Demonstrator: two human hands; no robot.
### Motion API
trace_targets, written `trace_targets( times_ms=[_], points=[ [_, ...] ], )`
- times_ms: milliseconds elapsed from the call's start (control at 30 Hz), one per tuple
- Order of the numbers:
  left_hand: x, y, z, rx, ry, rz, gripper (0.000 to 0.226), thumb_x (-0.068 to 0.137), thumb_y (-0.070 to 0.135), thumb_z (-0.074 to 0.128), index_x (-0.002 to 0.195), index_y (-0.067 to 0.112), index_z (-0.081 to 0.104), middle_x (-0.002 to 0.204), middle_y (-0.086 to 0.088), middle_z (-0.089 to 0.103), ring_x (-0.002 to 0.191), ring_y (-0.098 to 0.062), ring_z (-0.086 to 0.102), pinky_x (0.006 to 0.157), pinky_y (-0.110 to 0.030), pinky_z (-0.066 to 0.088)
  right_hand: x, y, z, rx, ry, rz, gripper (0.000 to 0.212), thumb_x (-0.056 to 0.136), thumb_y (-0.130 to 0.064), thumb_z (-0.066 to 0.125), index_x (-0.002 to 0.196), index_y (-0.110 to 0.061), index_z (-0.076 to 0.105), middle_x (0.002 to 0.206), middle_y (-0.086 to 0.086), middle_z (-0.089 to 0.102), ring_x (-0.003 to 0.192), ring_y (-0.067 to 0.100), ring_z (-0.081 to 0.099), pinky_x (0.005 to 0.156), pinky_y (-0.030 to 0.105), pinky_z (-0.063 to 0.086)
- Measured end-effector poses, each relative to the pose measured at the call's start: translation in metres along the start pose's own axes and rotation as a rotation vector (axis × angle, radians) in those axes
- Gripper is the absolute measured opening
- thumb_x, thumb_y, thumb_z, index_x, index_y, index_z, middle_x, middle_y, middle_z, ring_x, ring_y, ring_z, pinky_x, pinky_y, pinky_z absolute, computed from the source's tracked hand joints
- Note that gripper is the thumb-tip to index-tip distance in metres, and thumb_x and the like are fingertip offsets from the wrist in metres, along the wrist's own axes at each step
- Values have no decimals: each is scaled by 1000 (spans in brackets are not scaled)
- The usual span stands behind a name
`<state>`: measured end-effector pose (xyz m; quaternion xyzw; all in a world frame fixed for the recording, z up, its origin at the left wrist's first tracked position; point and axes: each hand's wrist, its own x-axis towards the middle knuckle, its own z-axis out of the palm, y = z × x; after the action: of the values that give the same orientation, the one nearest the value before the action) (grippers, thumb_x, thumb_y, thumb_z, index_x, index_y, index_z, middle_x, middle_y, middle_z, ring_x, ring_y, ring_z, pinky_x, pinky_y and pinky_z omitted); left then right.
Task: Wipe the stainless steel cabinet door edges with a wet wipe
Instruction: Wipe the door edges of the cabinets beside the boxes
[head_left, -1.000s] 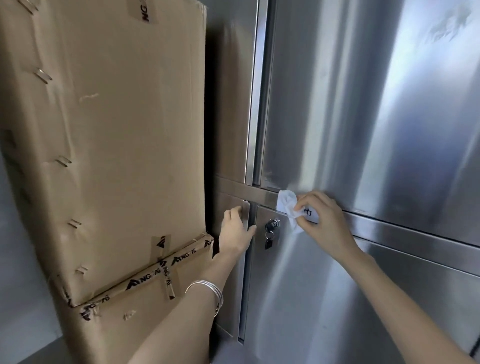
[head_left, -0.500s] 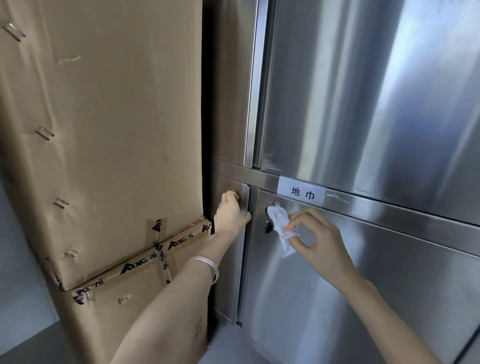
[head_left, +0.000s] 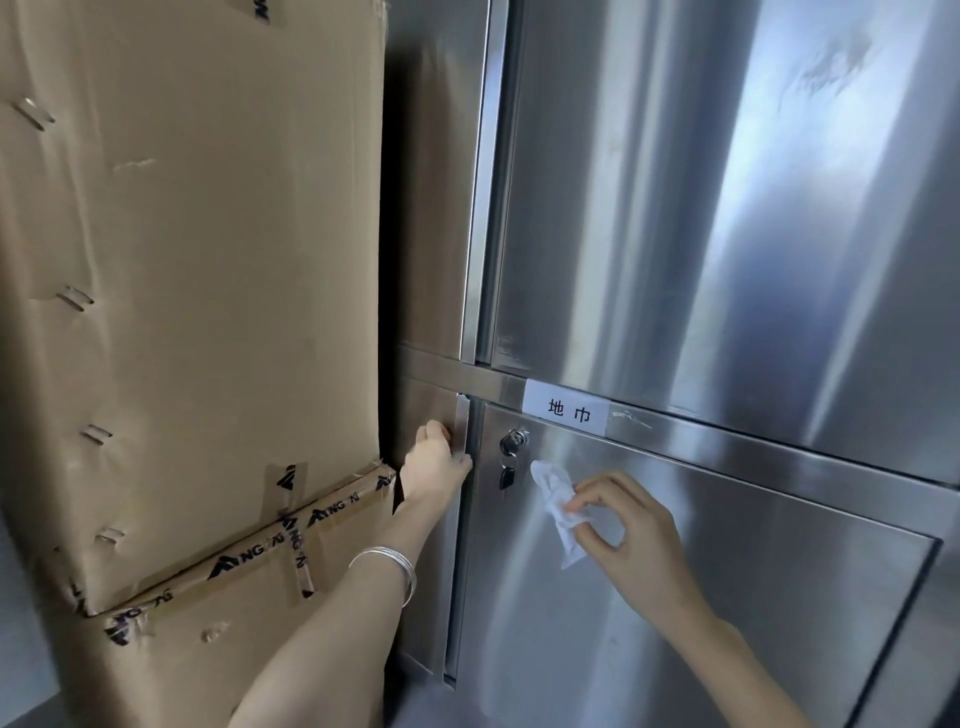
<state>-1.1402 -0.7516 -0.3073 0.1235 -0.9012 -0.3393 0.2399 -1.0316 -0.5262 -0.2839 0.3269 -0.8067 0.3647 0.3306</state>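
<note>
A crumpled white wet wipe (head_left: 557, 503) hangs against the front of the brushed stainless steel lower cabinet door (head_left: 701, 613), just right of its small round lock (head_left: 514, 440), which has a key with a dark fob dangling from it. The right hand (head_left: 635, 538) pinches the wipe between thumb and fingers (head_left: 589, 486), the other fingers loosely curled. At the door's left side, the left hand (head_left: 434, 463) has its fingers wrapped round the narrow vertical steel edge strip (head_left: 462, 418), silver bangles (head_left: 388, 567) on its wrist. A white label with black characters (head_left: 566, 413) sits on the horizontal rail above the door, below the tall upper steel door (head_left: 727, 208). A large taped brown cardboard box (head_left: 182, 270) stands left of the cabinet.
</note>
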Motion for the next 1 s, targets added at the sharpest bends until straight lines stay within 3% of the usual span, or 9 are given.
trace_targets(
  times_ms=[233,333,433,600,700,767,833,933,1000],
  points=[
    [-3,-1,-6,36,8,36,35,81,19,63,108,2,48,115,-18,58,102,-43,58,84,-43,48,0,-1,-3,-38,-10,-33,20,76,3,68,77,-15,61,84,-11,55,78,8,58,70,24,46],
    [-23,-21,-24,-29,-11,61,23,80,18,62,95,7,49,97,-17,65,90,-41,61,74,-40,50,-3,-12,1,-20,12,-23,22,72,12,70,73,-9,62,80,-1,57,75,14,57,68,31,47],
    [-56,-41,-44,-79,-22,115,15,82,19,61,81,16,46,76,-4,63,74,-30,60,58,-27,40,-9,-37,6,18,27,-37,20,70,17,68,73,-3,63,80,5,58,76,16,57,70,25,46],
    [-110,-64,-84,-175,-35,209,26,89,29,68,110,14,60,98,4,70,89,-11,65,80,-29,53,-33,-92,14,93,92,-52,25,69,19,64,83,-2,63,88,4,59,80,15,60,75,20,47],
    [-150,-73,-99,-217,-60,236,19,89,29,68,104,21,58,92,16,66,79,9,62,70,-8,47,-44,-124,25,102,150,-61,23,72,16,65,87,-2,63,90,5,61,79,17,62,72,9,41],
    [-176,-83,-101,-247,-102,215,16,90,29,67,97,19,55,87,17,66,78,10,61,68,-8,47,-53,-141,36,75,191,-88,23,71,16,65,86,0,64,89,7,61,73,11,55,68,7,38],
    [-200,-90,-99,-271,-142,191,16,92,30,64,95,18,53,86,13,67,77,5,62,73,-19,51,-61,-156,48,42,209,-127,23,69,16,66,86,0,66,89,8,62,69,13,52,65,12,39],
    [-237,-98,-94,-292,-165,162,24,95,32,60,80,27,41,69,15,56,61,6,52,58,-12,38,-73,-169,64,30,264,-129,25,68,17,68,87,1,68,89,12,64,72,25,62,66,24,45],
    [-258,-104,-91,-295,-176,146,27,95,33,58,78,26,39,63,15,51,57,5,47,56,-12,34,-79,-175,71,28,294,-121,26,67,18,69,87,2,70,89,14,65,75,27,64,67,29,47]
  ],
)
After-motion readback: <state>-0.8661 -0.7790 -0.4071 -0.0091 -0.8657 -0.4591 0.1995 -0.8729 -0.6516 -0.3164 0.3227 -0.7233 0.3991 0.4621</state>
